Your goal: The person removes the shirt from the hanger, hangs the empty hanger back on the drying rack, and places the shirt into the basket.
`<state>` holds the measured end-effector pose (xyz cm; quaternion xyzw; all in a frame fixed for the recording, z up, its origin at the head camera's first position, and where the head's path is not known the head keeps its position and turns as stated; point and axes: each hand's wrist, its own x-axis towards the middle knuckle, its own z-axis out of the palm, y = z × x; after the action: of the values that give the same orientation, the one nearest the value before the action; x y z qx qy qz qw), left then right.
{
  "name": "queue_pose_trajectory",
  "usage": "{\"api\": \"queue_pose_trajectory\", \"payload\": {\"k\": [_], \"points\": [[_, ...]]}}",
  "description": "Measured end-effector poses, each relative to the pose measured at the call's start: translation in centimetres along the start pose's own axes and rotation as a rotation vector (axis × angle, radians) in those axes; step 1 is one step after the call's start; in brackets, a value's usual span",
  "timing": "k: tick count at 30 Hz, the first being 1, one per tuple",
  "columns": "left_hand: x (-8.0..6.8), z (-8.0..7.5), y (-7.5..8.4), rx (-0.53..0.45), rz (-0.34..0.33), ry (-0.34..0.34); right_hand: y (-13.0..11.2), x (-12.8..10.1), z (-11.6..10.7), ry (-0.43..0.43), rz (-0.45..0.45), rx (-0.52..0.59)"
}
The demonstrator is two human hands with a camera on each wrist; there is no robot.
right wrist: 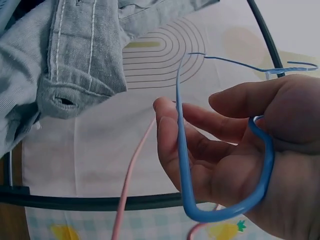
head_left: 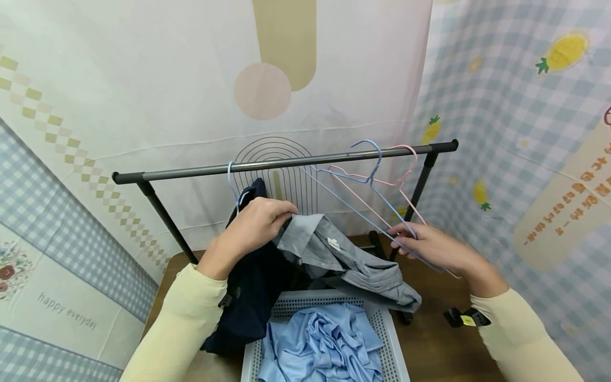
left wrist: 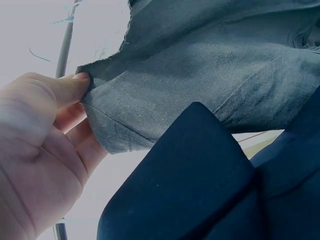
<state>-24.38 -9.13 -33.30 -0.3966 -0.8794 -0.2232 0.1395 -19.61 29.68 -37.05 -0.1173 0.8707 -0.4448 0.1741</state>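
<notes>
Curtains close in behind a rail [head_left: 286, 162] crossing mid-frame. At centre, the left hand [head_left: 255, 225] pinches the grey shirt's [head_left: 343, 260] collar edge, beside a navy garment [head_left: 250, 297]. At right, the right hand [head_left: 429, 246] curls around a blue hanger [head_left: 367, 183], hooked beside a pink hanger [head_left: 406, 185]. Below, the basket [head_left: 389, 339] rim leaves bare floor at lower right.

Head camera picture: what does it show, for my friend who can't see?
A left hand pinches a grey shirt while the right hand holds a blue hanger hooked on a clothes rail. Below is a basket of blue cloth.
</notes>
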Motion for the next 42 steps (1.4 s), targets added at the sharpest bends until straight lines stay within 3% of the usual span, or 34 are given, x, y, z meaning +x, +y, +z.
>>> {"api": "queue_pose_trajectory", "payload": {"k": [9,14,20,28,31,35,38,42], "points": [[0.1,0.2,0.1,-0.001,0.023,0.008,0.8,1.5,0.6,-0.036,0.027,0.023],[0.2,0.4,0.2,-0.019,0.024,0.014,1.6,1.4,1.1,-0.014,0.003,-0.027],[0.3,0.6,0.4,-0.021,0.039,0.043,1.4,0.7,1.2,0.113,-0.017,-0.195],[0.5,0.7,0.7,-0.034,0.032,0.066,1.2,-0.6,2.1,0.275,-0.045,-0.333],[0.6,0.9,0.8,-0.037,0.031,0.06,0.6,-2.5,3.1,0.386,-0.085,-0.403],[0.7,1.0,0.7,-0.041,0.047,0.07,-0.7,-6.0,4.7,0.511,-0.233,-0.489],[0.7,1.0,0.6,-0.04,0.057,0.093,-1.3,-7.8,5.8,0.453,-0.284,-0.517],[1.0,0.9,0.4,-0.037,0.068,0.118,-0.6,-7.9,6.7,0.254,-0.08,-0.512]]}}
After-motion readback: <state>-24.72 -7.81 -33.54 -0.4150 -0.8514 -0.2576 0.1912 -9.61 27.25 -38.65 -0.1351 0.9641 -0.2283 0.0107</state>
